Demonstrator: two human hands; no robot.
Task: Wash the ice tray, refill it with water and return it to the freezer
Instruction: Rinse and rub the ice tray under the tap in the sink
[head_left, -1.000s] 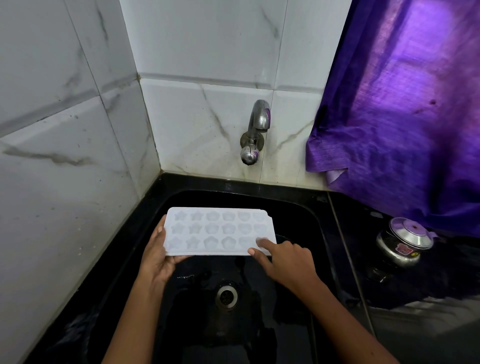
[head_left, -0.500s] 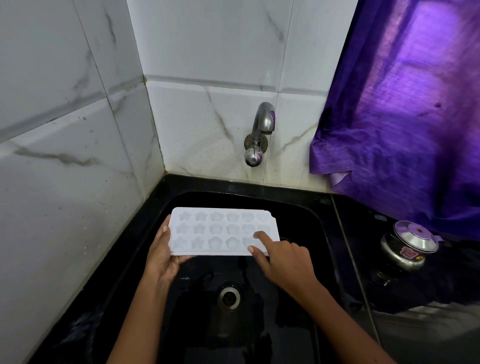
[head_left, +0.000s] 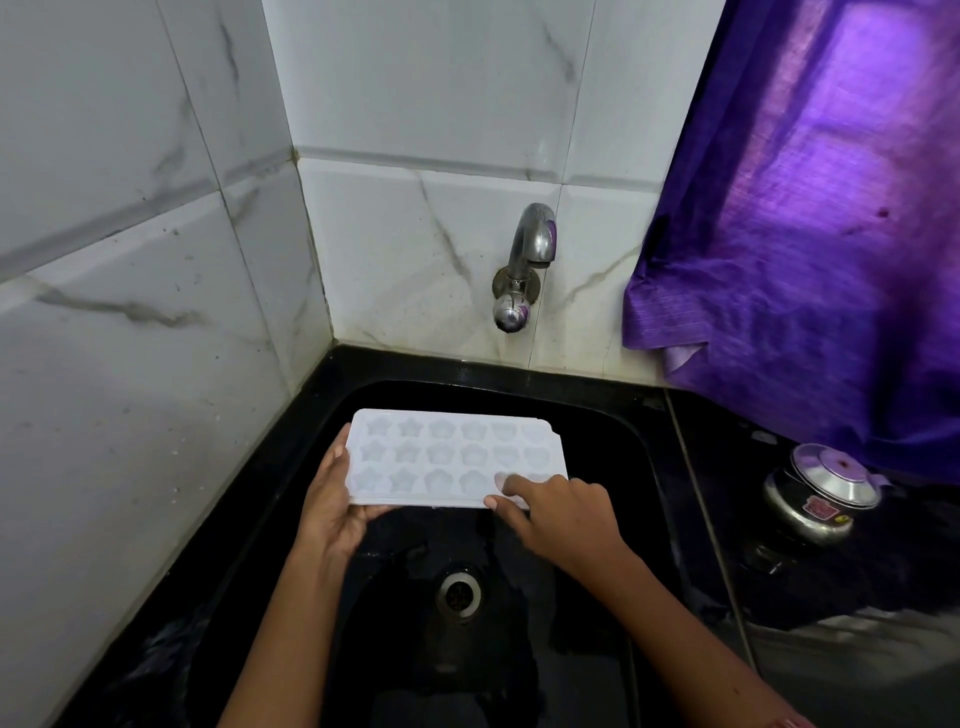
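Ice tray (head_left: 457, 457), level over the black sink (head_left: 597, 415), looks light, thin, likely slick plastic; my left hand (head_left: 332, 506) cups its short end, right hand (head_left: 558, 512) fingertips press its near corner.

One view only, head-worn, wide-angle, looking forward and steeply down into the sink (head_left: 613, 415) at close range. It faces the tiled corner, tap (head_left: 524, 265) near centre, curtain (head_left: 810, 249) on the right edge, both forearms entering from the bottom. Straight lines bow toward the frame edges.
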